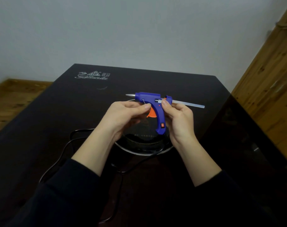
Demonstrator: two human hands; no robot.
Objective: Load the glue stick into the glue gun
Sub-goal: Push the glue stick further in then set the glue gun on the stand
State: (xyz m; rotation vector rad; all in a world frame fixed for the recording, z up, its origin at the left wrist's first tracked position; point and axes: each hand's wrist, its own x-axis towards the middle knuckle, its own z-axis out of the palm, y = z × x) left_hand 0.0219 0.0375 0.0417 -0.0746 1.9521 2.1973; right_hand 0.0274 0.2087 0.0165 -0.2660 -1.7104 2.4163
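Now both hands, left hand (123,114) and right hand (177,117), grip the glue gun (153,104), glue stick (188,103) inserted.

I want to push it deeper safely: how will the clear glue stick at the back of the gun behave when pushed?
The glue stick probably stays stiff: it juts straight out of the glue gun without sagging. Being thin and long, it may bend if pushed off-axis. Its smooth, round surface looks slippery, and it would likely roll if laid on the table.
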